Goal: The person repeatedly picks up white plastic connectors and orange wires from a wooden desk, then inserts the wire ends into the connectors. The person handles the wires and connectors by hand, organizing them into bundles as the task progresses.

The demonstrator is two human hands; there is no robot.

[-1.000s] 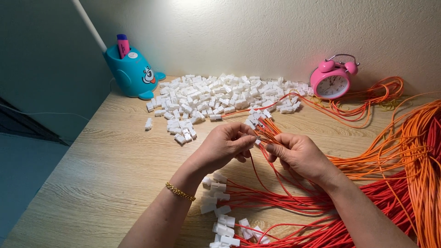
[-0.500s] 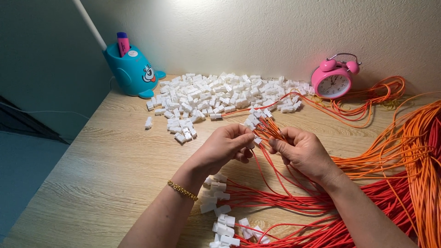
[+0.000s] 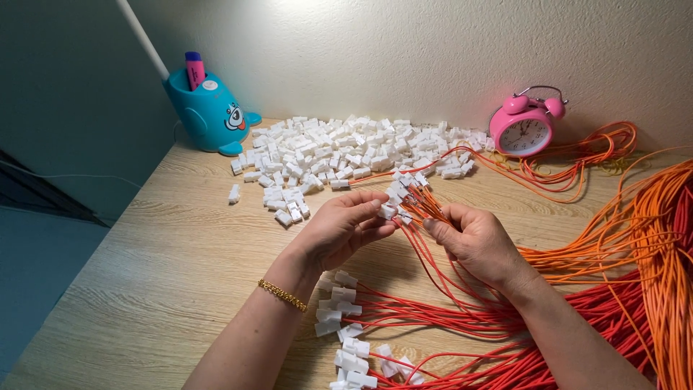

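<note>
My left hand (image 3: 339, 230) pinches a small white plastic connector (image 3: 388, 211) between thumb and fingers. My right hand (image 3: 478, 242) grips a bunch of orange-red wires (image 3: 433, 217) just to the right of it, their ends fanned out with several white connectors (image 3: 404, 184) fitted on them. Both hands hover above the wooden desk (image 3: 159, 267), nearly touching. Below my hands lie more red wires with white connectors on their ends (image 3: 343, 318).
A heap of loose white connectors (image 3: 339, 152) covers the desk's back. A blue animal-shaped pen holder (image 3: 209, 112) with a pink marker stands back left, a pink alarm clock (image 3: 525, 126) back right. Orange wire bundles (image 3: 650, 238) fill the right side.
My hands have dropped slightly and stayed close together; the left fingers have shifted on the connector at the wire ends. Nothing else moved.
</note>
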